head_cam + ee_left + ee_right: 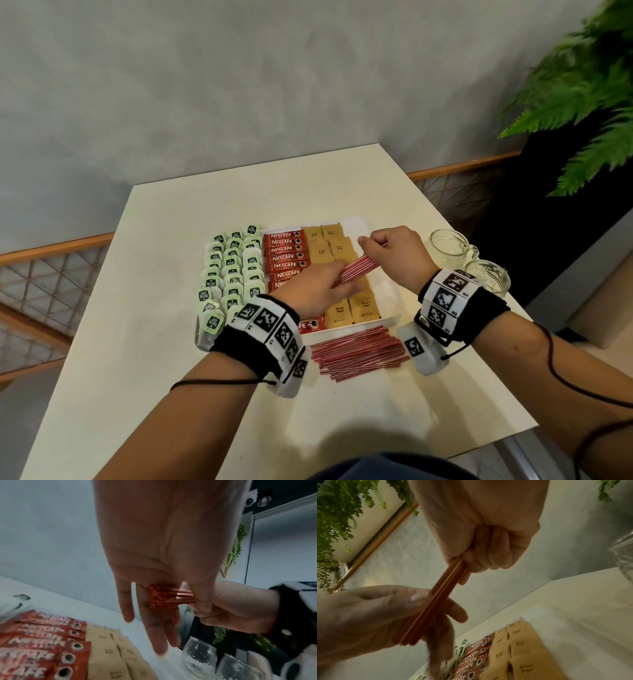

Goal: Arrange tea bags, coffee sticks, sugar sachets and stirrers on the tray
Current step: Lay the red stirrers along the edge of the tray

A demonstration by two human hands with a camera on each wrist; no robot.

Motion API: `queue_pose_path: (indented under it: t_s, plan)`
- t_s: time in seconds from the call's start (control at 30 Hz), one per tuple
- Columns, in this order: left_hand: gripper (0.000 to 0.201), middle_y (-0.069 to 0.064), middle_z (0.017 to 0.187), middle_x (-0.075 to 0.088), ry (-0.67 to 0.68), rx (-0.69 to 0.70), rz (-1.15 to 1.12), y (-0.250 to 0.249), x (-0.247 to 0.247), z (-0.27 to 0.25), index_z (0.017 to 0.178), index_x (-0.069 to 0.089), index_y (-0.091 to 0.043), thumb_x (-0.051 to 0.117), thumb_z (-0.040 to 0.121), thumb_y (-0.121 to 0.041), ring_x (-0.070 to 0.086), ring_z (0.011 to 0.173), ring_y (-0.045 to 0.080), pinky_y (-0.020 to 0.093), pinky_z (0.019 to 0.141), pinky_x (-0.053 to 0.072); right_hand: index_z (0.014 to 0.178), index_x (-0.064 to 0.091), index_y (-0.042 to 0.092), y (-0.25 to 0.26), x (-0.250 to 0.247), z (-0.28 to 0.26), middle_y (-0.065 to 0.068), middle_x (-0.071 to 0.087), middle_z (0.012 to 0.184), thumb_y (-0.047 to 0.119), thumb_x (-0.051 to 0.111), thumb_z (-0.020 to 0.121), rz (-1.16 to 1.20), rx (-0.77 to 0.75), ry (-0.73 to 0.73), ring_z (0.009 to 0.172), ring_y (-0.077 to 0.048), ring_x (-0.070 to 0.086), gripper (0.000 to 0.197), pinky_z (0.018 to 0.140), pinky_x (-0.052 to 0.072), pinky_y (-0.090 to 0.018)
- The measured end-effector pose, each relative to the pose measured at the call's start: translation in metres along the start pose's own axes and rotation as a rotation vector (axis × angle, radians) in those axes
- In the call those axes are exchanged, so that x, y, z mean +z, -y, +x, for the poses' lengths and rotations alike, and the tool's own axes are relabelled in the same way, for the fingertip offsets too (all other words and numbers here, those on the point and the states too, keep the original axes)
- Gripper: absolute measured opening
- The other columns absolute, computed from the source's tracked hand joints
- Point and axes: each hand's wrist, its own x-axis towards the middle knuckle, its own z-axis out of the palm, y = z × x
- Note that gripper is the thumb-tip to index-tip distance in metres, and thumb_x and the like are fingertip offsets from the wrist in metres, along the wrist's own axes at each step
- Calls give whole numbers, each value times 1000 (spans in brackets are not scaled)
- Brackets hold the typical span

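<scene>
A white tray (386, 291) lies mid-table. It holds rows of green-tagged tea bags (233, 267) at the left, red coffee sticks (287, 255) in the middle and brown sugar sachets (329, 247) to their right. Above the sachets both hands hold one bundle of red stirrers (352, 269). My right hand (394, 246) grips its far end in a fist (488, 545). My left hand (322, 287) pinches the near end between thumb and fingers (419, 597). The bundle's end (157, 599) rests against the left fingers. A loose pile of stirrers (359, 353) lies on the table in front of the tray.
Two glass mugs (448, 246) (489, 275) stand right of the tray, close to my right wrist. The tray's right strip is bare. A fern (582, 102) hangs over the far right. The cream table (171, 394) ends near my body.
</scene>
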Motion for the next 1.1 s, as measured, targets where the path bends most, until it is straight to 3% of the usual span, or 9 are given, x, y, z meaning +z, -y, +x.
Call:
queue_pose_path:
  t_s: [0.13,0.23,0.33,0.4,0.57,0.77,0.93,1.0,1.1]
  plan:
    - [19,-1,76,53,69,-35,-76,1,10,1,88,44,-25,42,102,-39,49,61,14,26,57,43,81,73,10,0,-3,-3,8,61,53,43,51,97,136,18,97,52,-5,51,43,56,40,-22]
    - [22,-6,71,48,114,-84,-234,5,15,-2,84,45,-27,41,103,-39,46,58,10,25,58,43,116,68,20,-6,-10,-4,4,71,97,46,32,102,422,41,48,89,-11,66,47,76,51,-26]
    - [23,-7,71,48,128,-102,-308,6,20,-3,82,45,-29,42,102,-39,47,59,10,26,61,44,138,51,20,-11,-10,-4,3,57,136,47,27,101,535,5,145,124,-5,53,52,100,43,-26]
    - [23,-7,71,49,150,-104,-334,7,23,-1,83,46,-25,43,102,-38,50,58,10,29,63,45,141,47,24,-13,-3,-7,7,52,142,55,30,96,507,-4,301,130,0,46,57,113,34,-33]
    - [24,-6,68,48,167,-87,-493,4,26,0,84,45,-20,42,103,-34,54,59,12,27,65,47,151,28,26,-12,3,-8,8,31,156,48,36,101,494,-33,293,141,-1,29,56,121,18,-38]
    - [19,-1,61,48,-178,-406,-1543,-6,22,13,99,52,-8,49,101,-26,52,52,12,27,58,57,151,-16,36,-9,6,-17,15,-13,161,51,83,64,141,-219,273,145,4,-10,132,118,3,-23]
    - [22,2,66,41,-225,-414,-1703,-20,20,20,88,48,-10,46,102,-26,48,63,16,22,39,50,154,-4,30,-19,18,-17,10,-3,162,38,88,62,128,-262,285,142,10,-6,131,106,3,1]
    - [24,2,64,43,-206,-408,-1634,-18,23,21,86,49,-9,46,102,-26,50,60,15,21,39,49,155,7,30,-22,14,-15,10,11,160,41,86,64,141,-194,289,143,6,6,121,110,9,-8]
    - [21,0,62,50,-191,-373,-1363,-10,35,26,87,53,-10,47,103,-24,55,56,13,30,66,60,147,38,27,-30,7,-6,4,46,136,55,70,73,132,-87,232,131,-9,37,84,115,28,-32]
